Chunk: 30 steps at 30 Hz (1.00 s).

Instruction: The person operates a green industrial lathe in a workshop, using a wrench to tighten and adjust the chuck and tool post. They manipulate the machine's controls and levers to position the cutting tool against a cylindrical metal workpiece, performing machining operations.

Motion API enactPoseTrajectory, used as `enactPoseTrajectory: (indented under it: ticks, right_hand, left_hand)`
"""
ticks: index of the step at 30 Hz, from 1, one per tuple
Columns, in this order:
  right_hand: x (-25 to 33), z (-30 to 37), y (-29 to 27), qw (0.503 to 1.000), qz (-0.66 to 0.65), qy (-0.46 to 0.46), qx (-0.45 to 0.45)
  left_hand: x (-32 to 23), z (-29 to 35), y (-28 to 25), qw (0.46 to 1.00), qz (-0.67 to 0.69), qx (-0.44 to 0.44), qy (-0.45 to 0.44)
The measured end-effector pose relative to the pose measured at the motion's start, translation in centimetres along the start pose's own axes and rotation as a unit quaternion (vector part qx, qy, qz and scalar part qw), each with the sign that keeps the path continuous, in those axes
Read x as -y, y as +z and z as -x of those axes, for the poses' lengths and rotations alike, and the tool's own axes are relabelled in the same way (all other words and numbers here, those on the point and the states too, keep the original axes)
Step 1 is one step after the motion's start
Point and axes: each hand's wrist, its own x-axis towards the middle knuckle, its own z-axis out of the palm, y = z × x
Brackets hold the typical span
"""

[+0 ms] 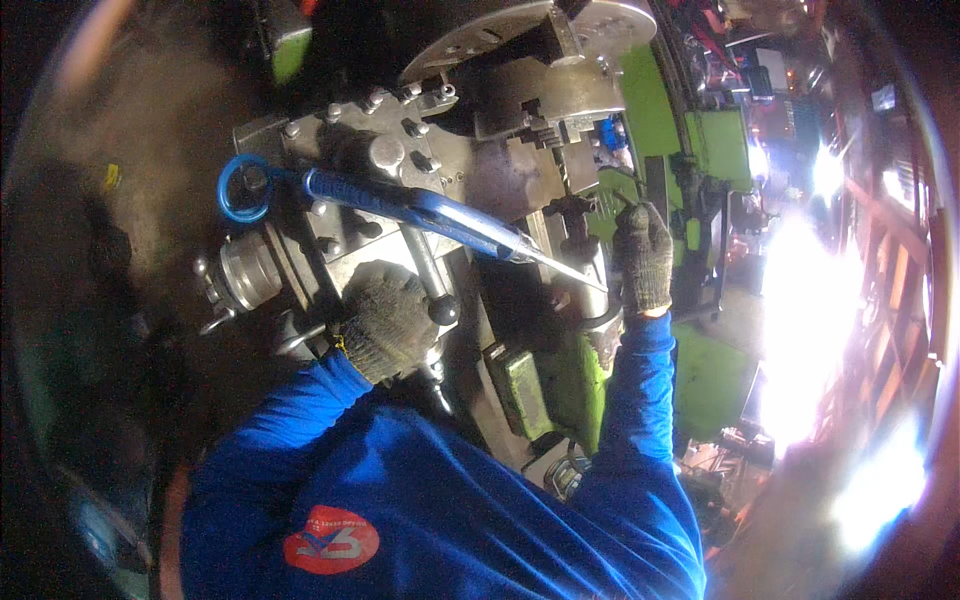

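Note:
My left hand, in a grey knit glove, is curled low beside the metal tool post. Its fingers are bent downward, and what they close on is hidden. Just to its right is a lever ending in a black ball knob. Across the top of the tool post lies a blue air blow gun, its thin silver nozzle pointing right. My right hand, also gloved, is raised beside the metal cylinder of the tailstock. Its fingers are curled in; anything held there is too small to make out.
The lathe's large round chuck stands at the far side, with green machine body to its right. A coiled blue hose hangs by the tool post. A metal handwheel juts out left. Bright glare covers the right side.

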Motion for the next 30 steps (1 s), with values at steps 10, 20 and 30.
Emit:
enactPoseTrajectory:
  ticks: [10, 20, 30]
  right_hand:
    - [0.2, -2.6, -0.8, 0.975, 0.175, -0.034, 0.134]
    - [1.1, -6.8, -2.2, 0.817, 0.374, -0.411, 0.156]
    - [3.7, 0.6, 4.3, 0.952, 0.27, 0.055, 0.132]
  left_hand:
    - [0.2, 0.1, 0.4, 0.998, -0.043, 0.04, -0.007]
    - [-0.1, -0.3, -0.5, 0.999, -0.024, 0.034, -0.031]
    - [-0.4, -0.5, -0.6, 0.997, -0.059, -0.041, -0.002]
